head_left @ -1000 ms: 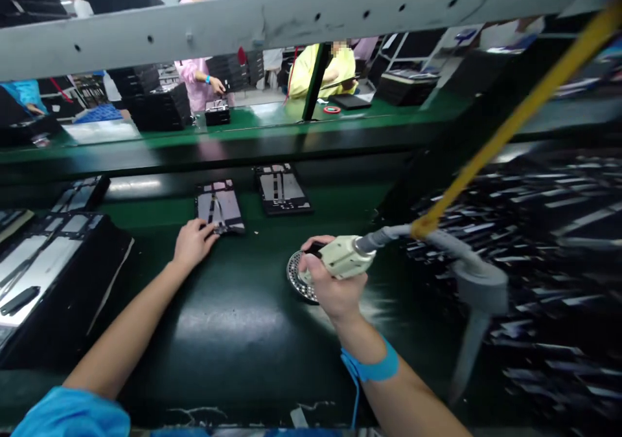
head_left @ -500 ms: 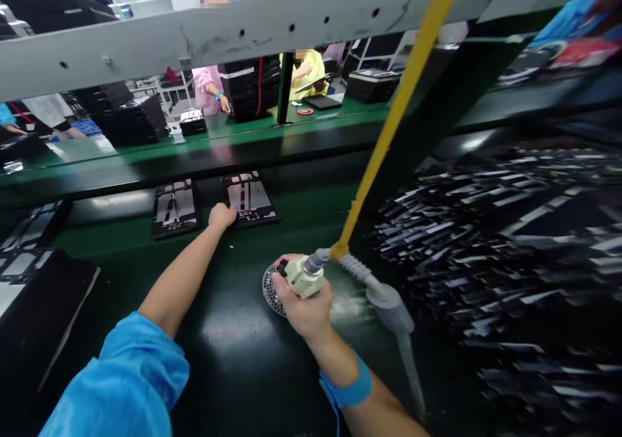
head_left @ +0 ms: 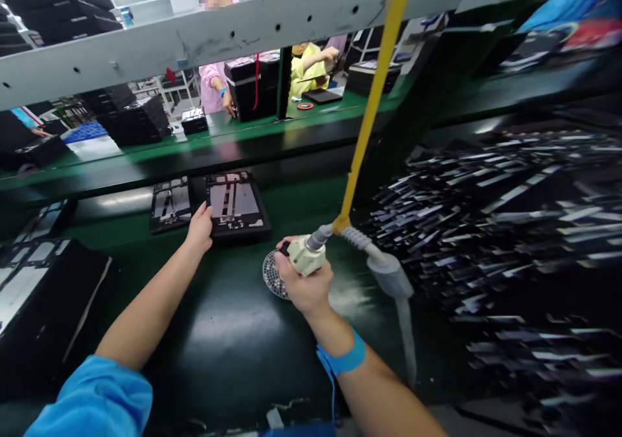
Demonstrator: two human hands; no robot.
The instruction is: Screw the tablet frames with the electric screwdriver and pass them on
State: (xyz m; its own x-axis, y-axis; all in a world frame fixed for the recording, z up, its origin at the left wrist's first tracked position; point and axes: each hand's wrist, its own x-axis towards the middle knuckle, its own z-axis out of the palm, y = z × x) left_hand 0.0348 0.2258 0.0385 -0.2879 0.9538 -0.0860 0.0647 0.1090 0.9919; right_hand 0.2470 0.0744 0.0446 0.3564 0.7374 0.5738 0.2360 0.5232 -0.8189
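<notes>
My left hand (head_left: 200, 228) grips the near left corner of a black tablet frame (head_left: 236, 202) lying on the green belt (head_left: 233, 333). A second black frame (head_left: 170, 204) lies just left of it. My right hand (head_left: 302, 286) is closed around a cream powered screwdriver (head_left: 305, 257), whose grey cable (head_left: 383, 275) hangs from a yellow strap (head_left: 372, 100). Under that hand sits a round perforated metal dish (head_left: 271, 276). A blue wrist strap (head_left: 345, 359) circles my right wrist.
Stacked black trays (head_left: 34, 294) sit at my left. A large blurred pile of dark frames (head_left: 510, 230) fills the right. A grey metal beam (head_left: 194, 35) crosses overhead. Beyond a second green bench (head_left: 243, 129), people in pink and yellow work among black tray stacks.
My left hand shifted from the left frame to the right frame and now holds its corner, with that frame drawn closer. My right hand kept the screwdriver over the dish.
</notes>
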